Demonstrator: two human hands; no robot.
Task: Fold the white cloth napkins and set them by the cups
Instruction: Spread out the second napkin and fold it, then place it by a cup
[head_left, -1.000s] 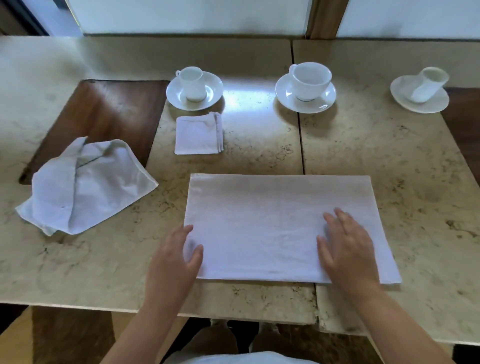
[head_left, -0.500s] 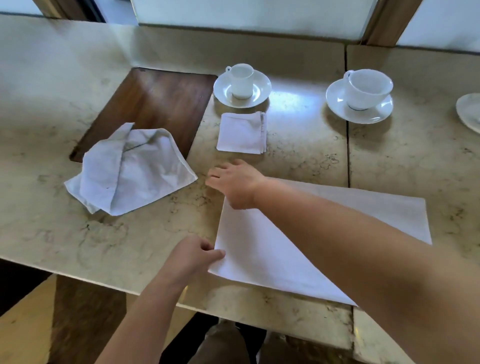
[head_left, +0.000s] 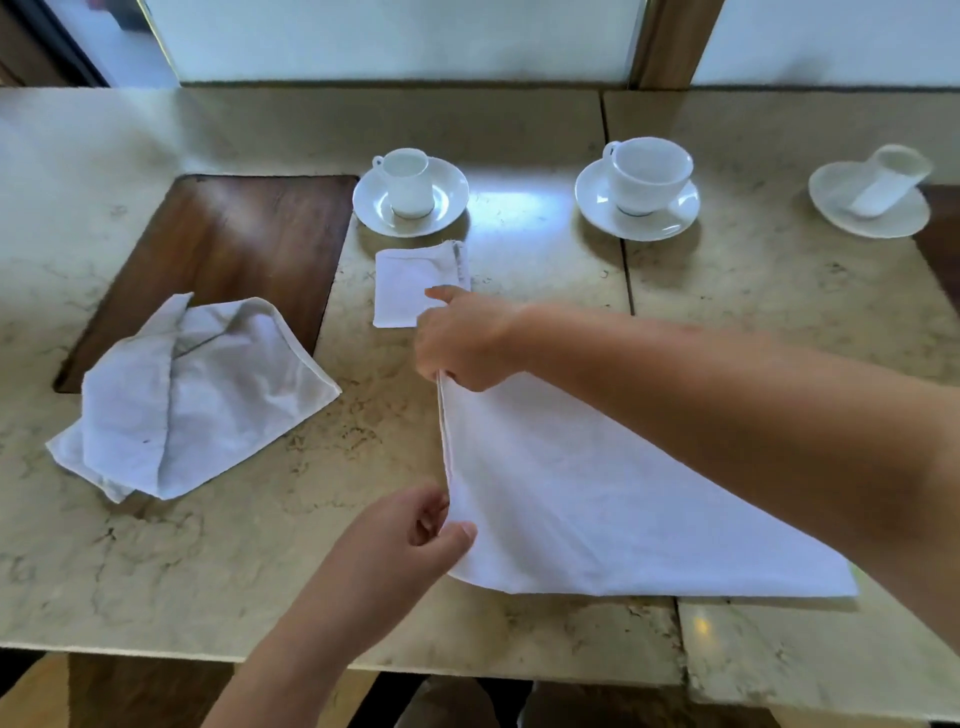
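Nearest the table's front edge, the left hand (head_left: 402, 540) pinches the near left corner of a white napkin (head_left: 597, 509) between thumb and fingers. That napkin lies half-folded on the marble table (head_left: 260, 571), its left edge raised off the surface. Farther along the same edge, the right hand (head_left: 467, 345), reaching across from the right, grips the far left corner. Off to the left, a rumpled napkin (head_left: 192, 395) lies loose, partly over a dark wooden inlay (head_left: 234, 244). Just beyond the right hand, a small folded napkin (head_left: 410, 280) lies flat, just in front of the left cup (head_left: 408, 182) on its saucer. Farther right stand a wider cup (head_left: 649, 174) and, well apart, a blurred third cup (head_left: 891, 179), each on a saucer.
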